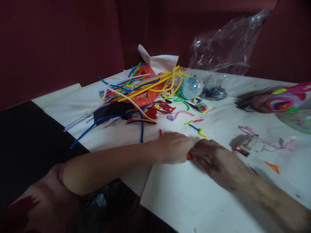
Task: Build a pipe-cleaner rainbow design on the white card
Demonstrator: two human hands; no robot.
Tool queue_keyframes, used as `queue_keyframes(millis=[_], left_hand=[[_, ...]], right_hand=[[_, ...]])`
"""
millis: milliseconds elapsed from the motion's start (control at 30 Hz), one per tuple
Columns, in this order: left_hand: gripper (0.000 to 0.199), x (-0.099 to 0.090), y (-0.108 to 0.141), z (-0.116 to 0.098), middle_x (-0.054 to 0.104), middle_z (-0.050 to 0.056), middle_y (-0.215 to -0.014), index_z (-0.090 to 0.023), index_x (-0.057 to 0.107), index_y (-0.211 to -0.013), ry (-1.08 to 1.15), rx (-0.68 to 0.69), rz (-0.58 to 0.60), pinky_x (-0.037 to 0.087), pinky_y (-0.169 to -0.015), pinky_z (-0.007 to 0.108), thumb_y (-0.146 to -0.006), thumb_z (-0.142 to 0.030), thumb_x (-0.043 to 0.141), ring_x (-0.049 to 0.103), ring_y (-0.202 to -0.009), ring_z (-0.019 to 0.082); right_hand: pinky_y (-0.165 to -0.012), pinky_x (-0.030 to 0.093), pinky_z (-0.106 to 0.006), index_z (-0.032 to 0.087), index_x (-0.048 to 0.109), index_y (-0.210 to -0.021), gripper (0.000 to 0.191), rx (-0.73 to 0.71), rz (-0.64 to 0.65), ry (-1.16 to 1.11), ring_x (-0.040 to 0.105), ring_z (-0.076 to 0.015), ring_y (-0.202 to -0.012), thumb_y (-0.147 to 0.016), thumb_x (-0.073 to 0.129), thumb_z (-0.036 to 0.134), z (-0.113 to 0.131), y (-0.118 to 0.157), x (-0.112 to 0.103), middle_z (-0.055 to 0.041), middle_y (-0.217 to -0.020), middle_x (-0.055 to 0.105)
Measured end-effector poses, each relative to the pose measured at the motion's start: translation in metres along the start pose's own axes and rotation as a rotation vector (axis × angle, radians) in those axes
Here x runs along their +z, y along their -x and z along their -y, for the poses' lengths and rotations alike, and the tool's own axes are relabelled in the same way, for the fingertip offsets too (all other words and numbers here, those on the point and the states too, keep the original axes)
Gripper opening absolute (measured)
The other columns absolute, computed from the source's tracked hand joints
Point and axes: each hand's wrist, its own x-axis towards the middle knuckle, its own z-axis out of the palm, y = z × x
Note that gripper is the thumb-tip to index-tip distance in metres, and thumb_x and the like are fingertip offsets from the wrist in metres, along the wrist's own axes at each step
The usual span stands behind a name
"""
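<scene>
White surface (216, 123), dark red wall (60, 42) behind: near centre, right hand (220, 161), fingers narrowed, pinches a small orange-and-blue piece (189, 156) beside left hand (173, 147), fingers hidden; squeezing too tightly could crush it.

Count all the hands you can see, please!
2. The left hand reaches in from the left, over the white table; the right hand meets it from the right, by a small orange piece their fingers partly hide.

Left hand (173, 147) curled; right hand (215, 161) meeting it
</scene>
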Motion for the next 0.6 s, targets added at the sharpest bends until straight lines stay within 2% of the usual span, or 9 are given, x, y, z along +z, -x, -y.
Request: queue_keyframes(millis=[200, 333, 467, 567, 600], left_hand=[[0.012, -0.005, -0.003, -0.006, 0.061, 0.006, -0.072, -0.017, 0.056, -0.077, -0.098, 0.015, 0.042, 0.040, -0.050, 0.025, -0.067, -0.017, 0.048, 0.058, -0.068, 0.019], [0.009, -0.001, -0.004, -0.005, 0.060, 0.006, -0.069, -0.016, 0.056, -0.072, -0.151, 0.048, 0.033, 0.040, -0.050, 0.025, -0.068, -0.016, 0.048, 0.057, -0.067, 0.019], [0.007, 0.002, -0.003, -0.001, 0.059, 0.005, -0.069, -0.015, 0.055, -0.070, -0.193, 0.103, -0.016, 0.041, -0.057, 0.027, -0.071, -0.016, 0.047, 0.056, -0.069, 0.018], [0.006, -0.002, 0.000, -0.001, 0.059, 0.004, -0.070, -0.015, 0.054, -0.069, -0.209, 0.112, 0.001, 0.041, -0.059, 0.027, -0.072, -0.016, 0.048, 0.055, -0.069, 0.018], [0.006, -0.005, 0.001, -0.001, 0.059, 0.004, -0.071, -0.015, 0.054, -0.069, -0.210, 0.116, 0.009, 0.040, -0.060, 0.026, -0.072, -0.015, 0.049, 0.055, -0.070, 0.018]], right_hand=[[-0.069, 0.045, -0.029, 0.019, 0.062, -0.086, 0.025, 0.071, 0.031, -0.073, 0.053, -0.0195, -0.079, -0.080, 0.038, 0.023, 0.002, 0.002, -0.007, -0.0055, -0.086, 0.056], [-0.070, 0.048, -0.032, 0.020, 0.056, -0.106, 0.034, 0.176, -0.012, -0.251, 0.056, -0.0212, -0.082, -0.081, 0.038, 0.032, 0.000, 0.010, -0.014, -0.0046, -0.092, 0.059], [-0.049, 0.050, -0.028, 0.019, 0.053, -0.113, 0.043, 0.253, -0.163, -0.301, 0.059, -0.0229, -0.072, -0.080, 0.042, 0.043, -0.011, 0.028, -0.035, -0.0060, -0.096, 0.059], [-0.064, 0.052, -0.031, 0.027, 0.056, -0.106, 0.037, 0.230, -0.338, -0.195, 0.058, -0.0238, -0.083, -0.083, 0.041, 0.051, -0.024, 0.051, -0.048, -0.0016, -0.098, 0.059], [-0.071, 0.051, -0.033, 0.030, 0.058, -0.103, 0.035, 0.234, -0.349, -0.153, 0.055, -0.0243, -0.091, -0.084, 0.040, 0.053, -0.028, 0.061, -0.049, 0.0007, -0.103, 0.057]])
